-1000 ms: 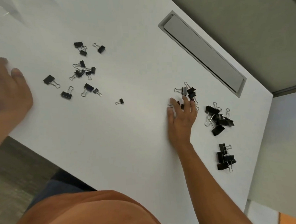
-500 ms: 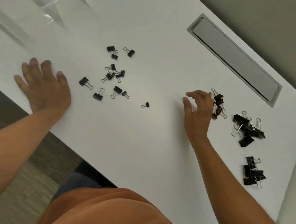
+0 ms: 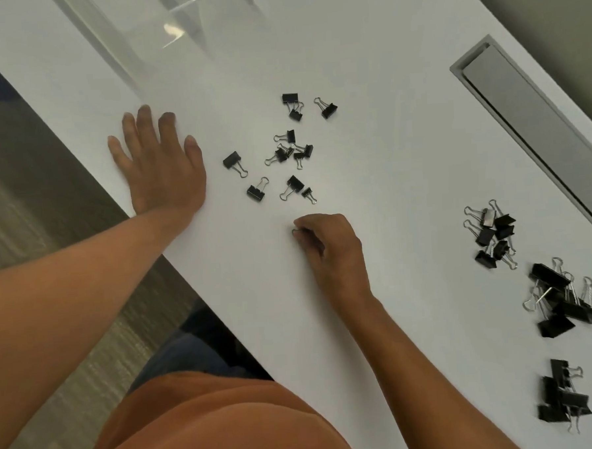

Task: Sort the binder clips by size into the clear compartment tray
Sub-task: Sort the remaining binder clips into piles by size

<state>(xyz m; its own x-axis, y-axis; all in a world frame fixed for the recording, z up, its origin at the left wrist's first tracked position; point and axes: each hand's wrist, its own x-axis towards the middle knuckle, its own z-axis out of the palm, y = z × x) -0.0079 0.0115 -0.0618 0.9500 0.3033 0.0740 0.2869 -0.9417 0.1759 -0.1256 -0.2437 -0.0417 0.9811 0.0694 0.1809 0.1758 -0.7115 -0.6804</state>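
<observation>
Head view: left hand (image 3: 159, 164) lay flat on white table (image 3: 370, 172), fingers spread, holding nothing. Right hand (image 3: 326, 246) curled, fingertips pinching tiny binder clip (image 3: 294, 231), only wire loop visible. Scattered small clips (image 3: 289, 151) lay between hands and beyond. Medium pile (image 3: 492, 236), large pile (image 3: 562, 301), third pile (image 3: 562, 397) well right. Clear compartment tray (image 3: 174, 24) at far edge, contents unclear.

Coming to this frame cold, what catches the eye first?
The black binder clips on the white table: a loose scatter of small clips at centre and three tighter piles at the right, with the biggest clips near the right edge. The right hand is curled over a small clip's wire handle just below the scatter, while the left hand lies flat beside it.
</observation>
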